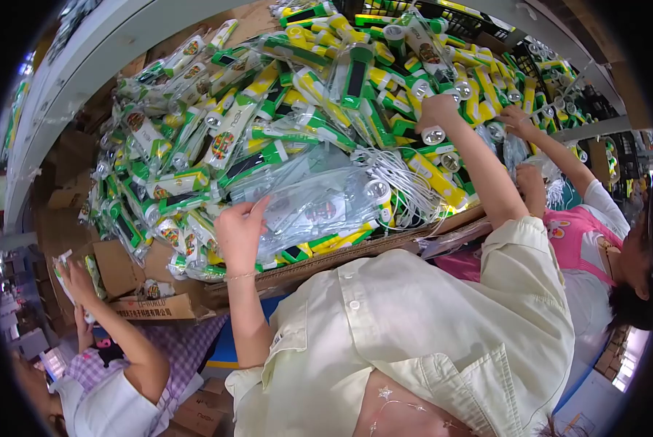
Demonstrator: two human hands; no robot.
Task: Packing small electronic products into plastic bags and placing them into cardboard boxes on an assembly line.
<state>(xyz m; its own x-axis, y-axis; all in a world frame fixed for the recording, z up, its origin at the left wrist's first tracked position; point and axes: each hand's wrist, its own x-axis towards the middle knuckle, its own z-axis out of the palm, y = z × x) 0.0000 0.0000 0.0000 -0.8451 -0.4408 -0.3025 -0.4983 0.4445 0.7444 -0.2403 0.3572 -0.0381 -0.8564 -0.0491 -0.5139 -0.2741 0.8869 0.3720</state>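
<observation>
The clear bags (301, 211) are lying in a flat stack on top of the torches (233, 137), and from these bags I am telling all the places. They are looking thin, soft and very light, so I am judging that they are easily sliding over one another; one edge or corner is offering the best hold, between thumb and forefinger. The torches, green, yellow and white, are spreading to the left of the bags, behind them and to the right, many of them in clear wrapping. They are seeming light but stiff, with smooth barrels; the round lens is probably the part to spare, so the barrel is giving the better hold.

The left hand (239, 226) is resting at the left edge of the bags, its fingers curling in, with thumb and forefinger standing close together at the film. The right hand (439, 113) is bending downward behind and to the right of the bags, half closed, just over a torch head (433, 135). The fingertips are partly hiding, so I cannot tell whether either hand is truly gripping. White cables (406, 186) are lying in a tangled bunch just right of the bags.
</observation>
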